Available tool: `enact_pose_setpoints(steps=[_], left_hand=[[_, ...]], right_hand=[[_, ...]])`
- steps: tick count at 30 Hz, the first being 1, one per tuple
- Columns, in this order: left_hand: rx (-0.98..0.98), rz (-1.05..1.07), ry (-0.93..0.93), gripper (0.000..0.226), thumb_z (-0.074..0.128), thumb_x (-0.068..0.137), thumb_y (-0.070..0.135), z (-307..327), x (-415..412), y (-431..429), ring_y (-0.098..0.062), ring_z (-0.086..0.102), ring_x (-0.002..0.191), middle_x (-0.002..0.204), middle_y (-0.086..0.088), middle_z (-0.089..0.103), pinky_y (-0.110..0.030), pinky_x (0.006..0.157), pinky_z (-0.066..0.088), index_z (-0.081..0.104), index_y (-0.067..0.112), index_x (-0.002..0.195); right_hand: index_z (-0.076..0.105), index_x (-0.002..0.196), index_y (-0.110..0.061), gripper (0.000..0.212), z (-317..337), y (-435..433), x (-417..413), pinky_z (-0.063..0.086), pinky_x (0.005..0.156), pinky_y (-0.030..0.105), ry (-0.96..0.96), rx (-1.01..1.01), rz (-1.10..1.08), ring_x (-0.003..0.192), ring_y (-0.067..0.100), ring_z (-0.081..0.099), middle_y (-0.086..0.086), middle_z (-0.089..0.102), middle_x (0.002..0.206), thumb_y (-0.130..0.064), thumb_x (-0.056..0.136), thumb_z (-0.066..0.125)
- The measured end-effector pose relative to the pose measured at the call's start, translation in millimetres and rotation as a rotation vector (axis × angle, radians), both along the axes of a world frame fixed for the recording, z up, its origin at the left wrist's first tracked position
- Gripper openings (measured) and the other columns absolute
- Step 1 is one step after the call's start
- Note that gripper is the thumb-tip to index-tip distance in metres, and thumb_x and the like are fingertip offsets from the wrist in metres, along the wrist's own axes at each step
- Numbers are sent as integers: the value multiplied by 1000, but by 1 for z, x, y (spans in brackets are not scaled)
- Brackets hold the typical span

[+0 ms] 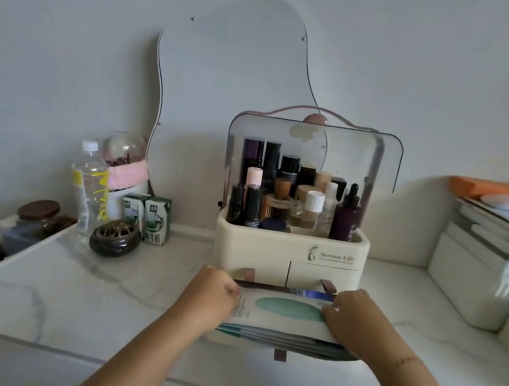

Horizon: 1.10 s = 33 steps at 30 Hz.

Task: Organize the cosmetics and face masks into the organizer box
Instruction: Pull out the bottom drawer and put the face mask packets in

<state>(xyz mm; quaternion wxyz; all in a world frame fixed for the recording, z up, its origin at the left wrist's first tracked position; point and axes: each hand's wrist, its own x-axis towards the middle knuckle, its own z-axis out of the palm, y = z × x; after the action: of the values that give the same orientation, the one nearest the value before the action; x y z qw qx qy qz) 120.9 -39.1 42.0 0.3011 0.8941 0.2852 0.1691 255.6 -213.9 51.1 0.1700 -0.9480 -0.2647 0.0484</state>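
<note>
Cosmetics [295, 199] already in box [291, 248] top. Masks [281, 312] in open drawer [256, 345], 6 o'clock of box; left hand [215, 292] and right hand [350, 316] fingers clamped on stack ends. Remaining: seat stack, close drawer.

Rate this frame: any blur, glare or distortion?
Head view: dim, flat light; wide-angle distortion bows the tabletop edge; the clear lid of the organizer box carries reflections; the orange item far right is smeared; the face mask packets look fairly sharp.
</note>
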Motion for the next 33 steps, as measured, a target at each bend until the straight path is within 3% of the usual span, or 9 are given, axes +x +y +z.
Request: enact_pose_setpoints(steps=[3,7,11,13,16,19,22,27,33], left_hand=[[65,-59,44,26,52,93,22,-6,-1,1,-18,55,90,107,-4,55,-28,84,45,72,5,96],[33,-203,54,42,48,86,62,-11,-17,4,-8,27,140,154,7,23,-25,96,26,69,30,101],[-7,-401,-25,83,49,60,85,-10,-36,8,24,30,120,126,47,35,-5,93,25,57,35,126],[41,-421,-58,85,55,57,81,-12,-39,11,30,34,110,110,56,38,3,91,25,57,34,128],[111,-374,-83,79,58,60,75,-16,-36,12,14,37,123,125,38,39,-3,98,23,55,37,130],[169,-299,-120,68,63,65,68,-23,-32,13,10,44,119,124,36,43,0,93,27,58,38,126],[291,-191,-186,49,70,76,52,-32,-30,11,3,50,116,125,29,49,-11,96,33,63,36,121],[360,-147,-321,35,73,78,39,-45,-30,5,-1,51,107,115,25,59,1,86,27,71,29,111],[454,-239,-430,33,66,82,29,-63,-35,-2,-1,48,116,120,17,63,-24,101,33,70,24,115]], right_hand=[[57,105,-8,32,-3,-3,-4,42,73,29,42,105,-12,85,22,49,12,51,108,-34,92,46],[57,116,-16,42,-9,-22,-16,43,94,35,-6,200,127,110,24,50,7,50,123,-47,91,45],[34,138,-40,58,-15,-45,-31,31,109,27,-37,149,395,129,9,31,-19,26,143,-62,85,45],[25,141,-47,63,-20,-51,-33,27,112,24,-77,119,432,134,6,27,-24,19,148,-62,84,46],[26,140,-49,58,-25,-51,-30,25,109,19,-147,170,419,134,3,27,-24,21,149,-57,87,46],[32,139,-46,56,-30,-45,-24,28,105,17,-184,202,409,132,6,31,-21,26,147,-55,87,49],[39,137,-43,53,-35,-38,-20,31,106,21,-223,259,359,133,11,33,-15,26,149,-50,86,54],[55,126,-37,41,-51,-36,-21,33,104,23,-288,395,281,128,12,40,-13,40,142,-39,85,62],[64,118,-28,33,-66,-35,-31,34,102,34,-455,467,315,121,17,48,-4,56,130,-39,89,51]])
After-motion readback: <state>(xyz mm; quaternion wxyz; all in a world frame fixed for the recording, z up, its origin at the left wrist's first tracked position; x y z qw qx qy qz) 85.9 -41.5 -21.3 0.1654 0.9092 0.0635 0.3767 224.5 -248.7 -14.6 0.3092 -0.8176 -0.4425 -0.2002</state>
